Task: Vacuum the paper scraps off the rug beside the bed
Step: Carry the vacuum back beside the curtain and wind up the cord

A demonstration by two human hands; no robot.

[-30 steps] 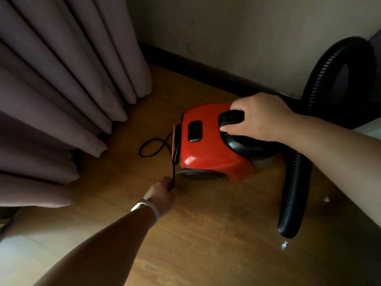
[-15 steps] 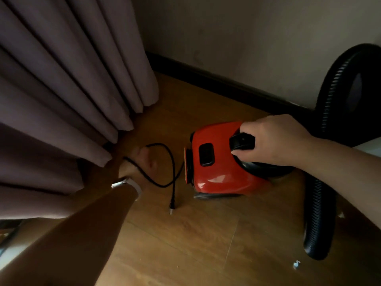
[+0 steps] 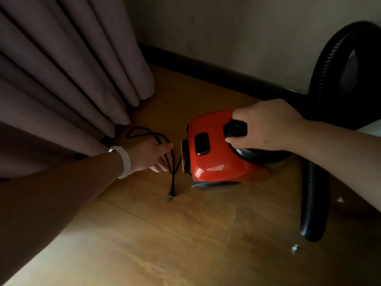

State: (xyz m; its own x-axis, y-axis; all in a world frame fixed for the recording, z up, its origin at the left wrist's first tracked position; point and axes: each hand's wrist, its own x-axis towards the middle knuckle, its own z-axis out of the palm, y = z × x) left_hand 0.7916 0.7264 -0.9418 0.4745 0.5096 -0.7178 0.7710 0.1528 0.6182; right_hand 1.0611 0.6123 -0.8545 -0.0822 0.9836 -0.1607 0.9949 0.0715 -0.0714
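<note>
The right hand [image 3: 268, 124] grips the red vacuum's [image 3: 216, 155] black handle [image 3: 235, 129]; the left hand [image 3: 150, 154] pinches its cord [image 3: 172, 172] on the floor [image 3: 165, 234].

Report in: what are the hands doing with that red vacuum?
Left hand grips power cord, plug loose at the floor. Right hand grips red vacuum by its handle. Paper scraps by the hose, not yet vacuumed.
</note>
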